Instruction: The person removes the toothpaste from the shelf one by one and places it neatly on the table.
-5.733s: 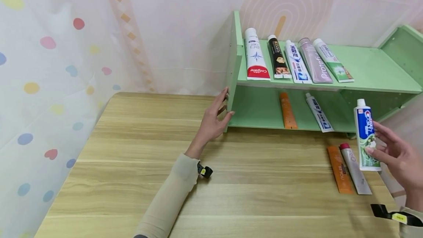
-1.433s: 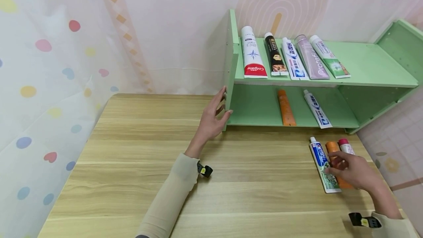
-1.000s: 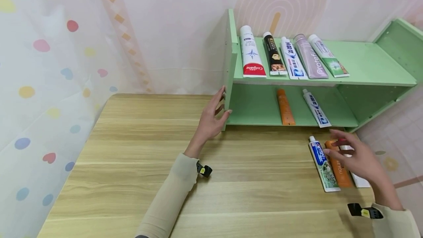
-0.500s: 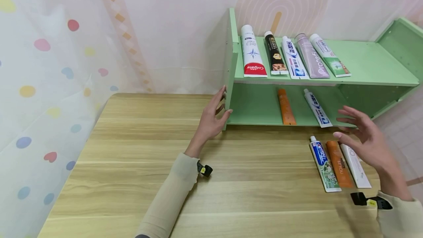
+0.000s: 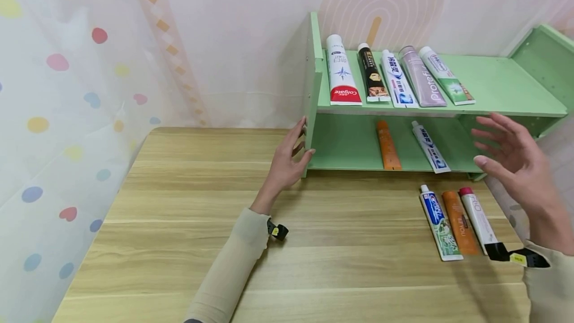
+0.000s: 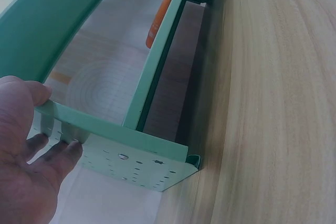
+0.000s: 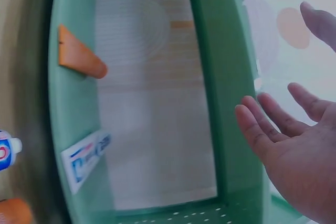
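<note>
My left hand (image 5: 287, 161) holds the left side panel of a green two-level shelf (image 5: 515, 81). Its thumb (image 6: 39, 93) lies over the panel's front edge, the fingers against the outer face. My right hand (image 5: 520, 163), with nothing in it, is raised before the shelf's right end, fingers apart and loosely bent. Below it on the table lie three toothpaste tubes side by side, caps toward the shelf: a blue-and-green Crest tube (image 5: 441, 226), an orange tube (image 5: 459, 221) and a white tube with a red cap (image 5: 477, 216), its lower end partly hidden by the wrist strap.
On the upper level lie several tubes, among them a white-and-red Colgate tube (image 5: 343, 71), a black tube (image 5: 373, 74) and a mauve tube (image 5: 422, 76). The lower level holds an orange tube (image 5: 388, 146) and a white-and-blue tube (image 5: 430, 147). A wood-grain table (image 5: 202, 178) carries the shelf.
The Crest toothpaste, earlier in my right hand, now lies left of the orange tube. That hand has let go and risen away up and to the right. My left hand stays put.
</note>
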`<state>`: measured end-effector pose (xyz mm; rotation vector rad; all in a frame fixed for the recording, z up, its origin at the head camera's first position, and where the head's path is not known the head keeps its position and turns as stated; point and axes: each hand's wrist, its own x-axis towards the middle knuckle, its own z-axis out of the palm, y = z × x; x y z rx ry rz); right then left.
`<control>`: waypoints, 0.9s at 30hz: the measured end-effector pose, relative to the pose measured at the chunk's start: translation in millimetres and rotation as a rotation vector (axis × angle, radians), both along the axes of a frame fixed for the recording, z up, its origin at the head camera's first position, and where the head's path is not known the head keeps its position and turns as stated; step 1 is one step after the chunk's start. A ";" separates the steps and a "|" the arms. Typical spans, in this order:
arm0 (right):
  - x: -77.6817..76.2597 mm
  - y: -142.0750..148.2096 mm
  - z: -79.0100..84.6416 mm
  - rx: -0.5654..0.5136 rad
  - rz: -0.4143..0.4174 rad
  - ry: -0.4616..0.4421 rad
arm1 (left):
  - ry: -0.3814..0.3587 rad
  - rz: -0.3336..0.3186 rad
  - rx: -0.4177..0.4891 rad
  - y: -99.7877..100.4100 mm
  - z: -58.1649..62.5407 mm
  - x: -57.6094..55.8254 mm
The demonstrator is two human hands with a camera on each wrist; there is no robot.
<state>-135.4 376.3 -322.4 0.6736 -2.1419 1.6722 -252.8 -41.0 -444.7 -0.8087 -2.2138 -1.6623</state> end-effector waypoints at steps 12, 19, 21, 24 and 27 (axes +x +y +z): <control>-16.6 0.3 40.8 -0.049 -0.025 -0.014 | 0.004 0.012 -0.020 0.0 1.5 -0.1; -35.7 0.8 59.6 0.099 -0.182 -0.090 | 0.007 0.003 -0.004 -0.6 1.0 0.6; -41.0 1.8 64.5 0.110 -0.204 -0.115 | 0.007 0.001 0.000 -0.3 0.9 0.5; -49.1 2.6 71.9 0.195 -0.269 -0.151 | 0.008 -0.004 0.005 0.1 0.4 -0.1; -58.3 2.7 78.7 0.283 -0.319 -0.197 | 0.004 -0.002 0.007 -0.1 0.0 -0.2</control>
